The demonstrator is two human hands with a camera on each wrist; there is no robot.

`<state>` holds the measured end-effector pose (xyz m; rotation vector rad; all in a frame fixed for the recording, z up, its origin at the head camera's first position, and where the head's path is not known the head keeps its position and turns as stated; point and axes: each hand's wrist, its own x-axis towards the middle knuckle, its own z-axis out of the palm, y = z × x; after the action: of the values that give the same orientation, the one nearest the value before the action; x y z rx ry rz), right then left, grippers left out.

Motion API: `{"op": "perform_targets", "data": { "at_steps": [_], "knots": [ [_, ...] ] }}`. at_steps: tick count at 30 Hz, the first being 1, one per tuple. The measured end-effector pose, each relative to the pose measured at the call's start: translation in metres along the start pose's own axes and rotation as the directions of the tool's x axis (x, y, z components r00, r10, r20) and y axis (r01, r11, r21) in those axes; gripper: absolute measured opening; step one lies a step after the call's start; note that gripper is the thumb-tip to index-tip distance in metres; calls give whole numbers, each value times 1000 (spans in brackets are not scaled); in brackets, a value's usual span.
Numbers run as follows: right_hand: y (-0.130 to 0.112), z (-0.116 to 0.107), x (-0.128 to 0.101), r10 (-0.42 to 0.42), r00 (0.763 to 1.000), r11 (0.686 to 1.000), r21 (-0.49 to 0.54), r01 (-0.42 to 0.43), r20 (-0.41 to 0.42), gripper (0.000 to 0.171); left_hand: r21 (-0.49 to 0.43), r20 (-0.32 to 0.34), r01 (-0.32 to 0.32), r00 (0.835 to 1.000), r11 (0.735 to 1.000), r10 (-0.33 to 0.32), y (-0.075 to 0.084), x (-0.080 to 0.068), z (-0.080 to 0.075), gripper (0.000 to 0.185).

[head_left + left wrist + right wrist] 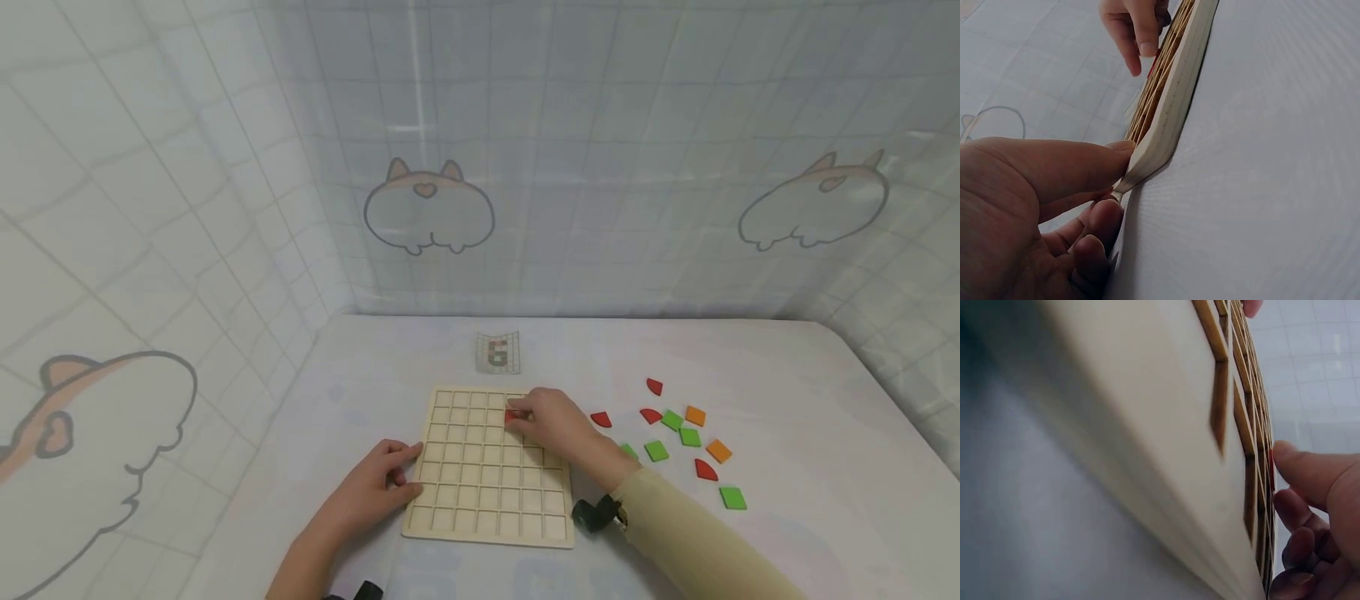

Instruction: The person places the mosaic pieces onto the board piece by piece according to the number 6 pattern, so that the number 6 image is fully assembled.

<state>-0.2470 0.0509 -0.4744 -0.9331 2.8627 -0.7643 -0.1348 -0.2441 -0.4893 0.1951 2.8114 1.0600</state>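
Observation:
A pale wooden grid board (pixel 469 475) lies flat on the table, divided by raised strips into square cells. At its upper right part, my right hand (pixel 551 421) pinches a small red piece (pixel 511 415) between thumb and index finger, low over a cell. The same red piece (pixel 1272 470) shows at the thumb tip in the right wrist view, mostly hidden by the fingers. My left hand (pixel 372 483) rests against the board's left edge, thumb and index finger spread apart along it. Up close, the left thumb (pixel 1079 164) touches the rim near a corner.
Right of the board lie loose green squares (pixel 656 451), orange squares (pixel 718 451) and red quarter-round pieces (pixel 706 470). A small pattern card (pixel 497 353) with a G-like figure lies behind the board. Pale gridded curtains (pixel 585 167) enclose the table at the back and sides.

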Motion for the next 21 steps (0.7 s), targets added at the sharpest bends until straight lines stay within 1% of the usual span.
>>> {"op": "perform_targets", "data": {
  "at_steps": [2,9,11,14,18,21],
  "knots": [
    [0,-2,-3,4,1000,1000,-7,-4,5,40,2,4,0,1000,1000,0,-1,1,1,61],
    [4,-19,-26,39,999,997,62,-39,-2,38,15,-6,13,1000,1000,-13,0,0,1,60],
    [8,-25,-35,63,998,996,68,-61,-18,37,15,-6,19,1000,1000,-19,1,0,1,60],
    [15,-32,-48,109,993,993,45,-107,-50,37,13,-5,25,1000,1000,-25,2,0,0,60],
    [26,-40,-67,172,980,985,22,-170,-101,37,13,-5,29,1000,1000,-28,2,0,0,60],
    [35,-46,-83,194,971,981,34,-192,-138,37,10,-5,24,1000,1000,-24,3,0,0,60]
  ]
}}
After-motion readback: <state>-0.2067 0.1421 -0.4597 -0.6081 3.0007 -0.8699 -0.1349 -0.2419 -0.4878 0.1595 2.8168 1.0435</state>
